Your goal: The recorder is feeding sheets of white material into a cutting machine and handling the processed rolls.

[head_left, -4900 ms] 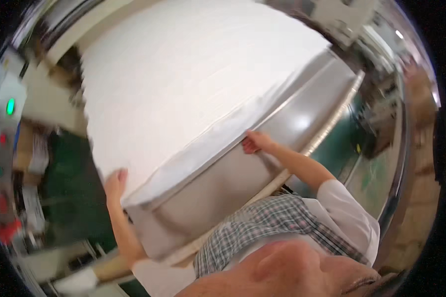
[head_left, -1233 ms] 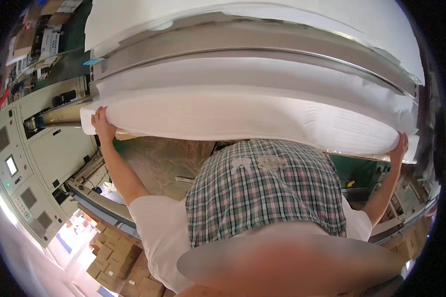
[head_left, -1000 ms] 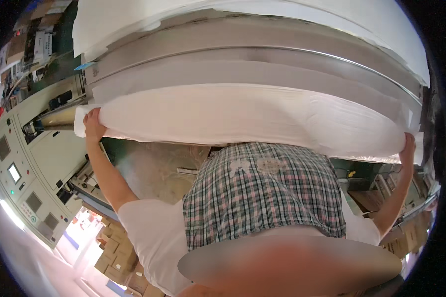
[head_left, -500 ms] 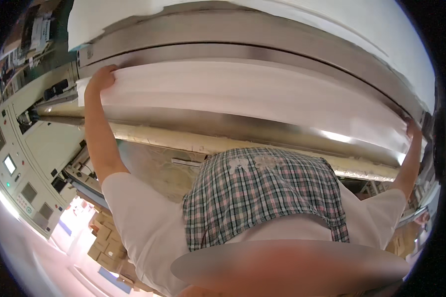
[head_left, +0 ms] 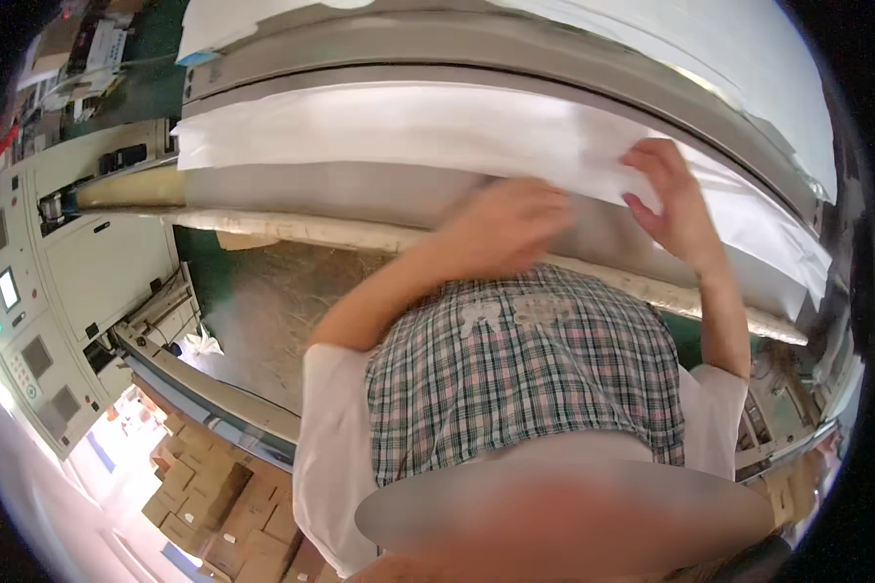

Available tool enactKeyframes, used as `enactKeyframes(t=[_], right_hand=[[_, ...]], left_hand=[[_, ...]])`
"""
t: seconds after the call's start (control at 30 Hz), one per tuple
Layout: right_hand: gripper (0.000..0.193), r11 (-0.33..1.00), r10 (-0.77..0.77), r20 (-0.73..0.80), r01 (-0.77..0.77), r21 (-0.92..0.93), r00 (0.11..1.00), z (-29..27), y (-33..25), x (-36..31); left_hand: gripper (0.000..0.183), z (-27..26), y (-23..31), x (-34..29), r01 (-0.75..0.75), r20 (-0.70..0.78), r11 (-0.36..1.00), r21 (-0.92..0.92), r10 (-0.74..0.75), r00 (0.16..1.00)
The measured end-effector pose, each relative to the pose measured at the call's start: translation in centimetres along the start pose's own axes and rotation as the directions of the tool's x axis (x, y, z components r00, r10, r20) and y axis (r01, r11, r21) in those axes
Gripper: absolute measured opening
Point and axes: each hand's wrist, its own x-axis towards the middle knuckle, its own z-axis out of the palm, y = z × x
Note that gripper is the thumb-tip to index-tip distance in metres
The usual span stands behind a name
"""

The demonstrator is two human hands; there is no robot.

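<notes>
A long white sheet [head_left: 360, 124], paper or fabric, lies across the metal bed [head_left: 331, 185] of a wide machine, its near edge loose and wavy. My left hand [head_left: 515, 225] is in front of my chest, just below the sheet's near edge; motion smears its fingers. To the right, my right hand [head_left: 673, 199] is over the sheet with thumb and fingers apart. No object shows between those fingers, and whether they touch the sheet is unclear.
A pale padded bar [head_left: 301, 229] runs along the machine's front near my checked apron [head_left: 525, 379]. At left stands a control cabinet [head_left: 107, 257] with a small lit screen. Cardboard boxes [head_left: 199, 496] are stacked at lower left. More white material [head_left: 651, 49] covers the machine's far side.
Both hands have left the sheet's two ends and come inward. My left hand travelled far to the right; my right hand moved left. The sheet stays laid over the machine.
</notes>
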Motion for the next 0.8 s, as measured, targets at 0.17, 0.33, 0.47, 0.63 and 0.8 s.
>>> enactKeyframes(t=[0.17, 0.33, 0.47, 0.63, 0.8], right_hand=[[0.024, 0.989, -0.081, -0.158, 0.059, -0.138, 0.984, 1.6, -0.6, 3.4], [0.019, 0.997, -0.058, -0.369, 0.034, -0.073, 0.927, 2.5, 1.1, 0.8], [0.020, 0.994, 0.089, -0.380, -0.107, -0.024, 0.921, 3.0, 2.3, -0.7], [0.023, 0.984, 0.103, -0.343, -0.147, -0.104, 0.934, 3.2, 3.2, -0.9], [0.027, 0.979, 0.148, -0.314, -0.184, -0.087, 0.938, 3.4, 2.7, -0.8]], left_hand=[[0.039, 4.9, -0.8, 4.6, -0.106, -0.027, 0.990, 0.092, 0.109, 0.994], [0.039, 2.1, -5.1, -0.2, 0.339, -0.089, 0.882, 0.327, -0.328, 0.940], [0.035, -4.8, -10.7, -6.9, 0.610, -0.210, 0.540, 0.580, -0.624, 0.753], [0.053, -13.8, -18.7, -17.1, 0.678, -0.522, 0.186, 0.711, -0.506, 0.687], [0.053, -20.4, -24.9, -24.0, 0.726, -0.514, 0.134, 0.674, -0.622, 0.591]])
